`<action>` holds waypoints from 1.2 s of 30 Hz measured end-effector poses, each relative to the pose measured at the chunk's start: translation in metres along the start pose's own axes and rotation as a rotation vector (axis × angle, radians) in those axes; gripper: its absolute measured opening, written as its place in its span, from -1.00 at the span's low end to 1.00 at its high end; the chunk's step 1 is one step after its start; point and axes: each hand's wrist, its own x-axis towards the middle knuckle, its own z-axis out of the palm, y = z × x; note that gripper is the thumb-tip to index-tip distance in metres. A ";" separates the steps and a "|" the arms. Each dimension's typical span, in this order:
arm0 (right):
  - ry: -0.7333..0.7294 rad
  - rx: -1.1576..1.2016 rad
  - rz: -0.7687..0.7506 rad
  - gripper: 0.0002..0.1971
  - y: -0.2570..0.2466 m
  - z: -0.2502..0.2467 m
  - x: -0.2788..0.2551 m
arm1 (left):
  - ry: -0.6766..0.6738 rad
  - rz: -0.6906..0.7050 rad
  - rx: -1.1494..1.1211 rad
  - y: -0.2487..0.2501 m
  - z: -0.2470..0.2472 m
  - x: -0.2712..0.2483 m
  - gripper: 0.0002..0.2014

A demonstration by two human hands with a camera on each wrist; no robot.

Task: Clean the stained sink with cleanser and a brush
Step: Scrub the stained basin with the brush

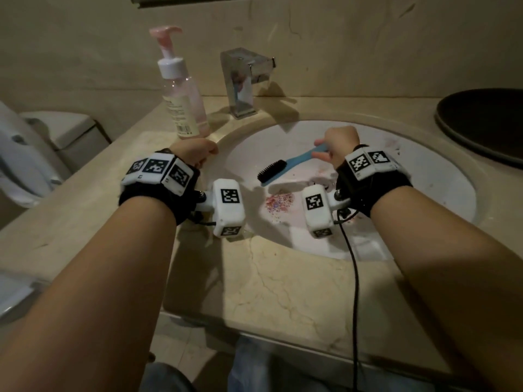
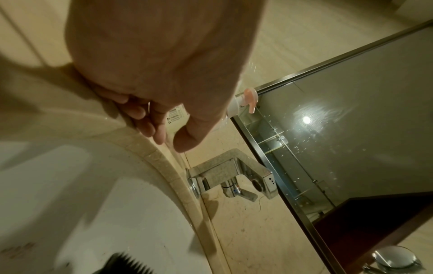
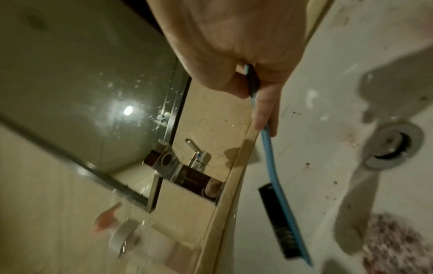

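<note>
Pump bottle (image 1: 184,89) and faucet (image 1: 240,80) behind sink (image 1: 424,171)

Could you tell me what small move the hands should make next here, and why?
Probably lower the brush onto the reddish speckled stain and start scrubbing: the right hand already grips the blue handle, the bristles hover just beyond that patch, and the left hand rests on the sink rim.

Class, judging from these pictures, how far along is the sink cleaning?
Done: the right hand already grips the brush; the soap bottle stands beside the basin. In hand: bristles hover over the sink. Left: scrubbing the speckled red stain and rinsing.
</note>
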 end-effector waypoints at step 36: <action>-0.110 -0.544 -0.040 -0.75 0.038 0.005 0.028 | -0.200 -0.190 -0.335 -0.007 -0.014 0.000 -0.71</action>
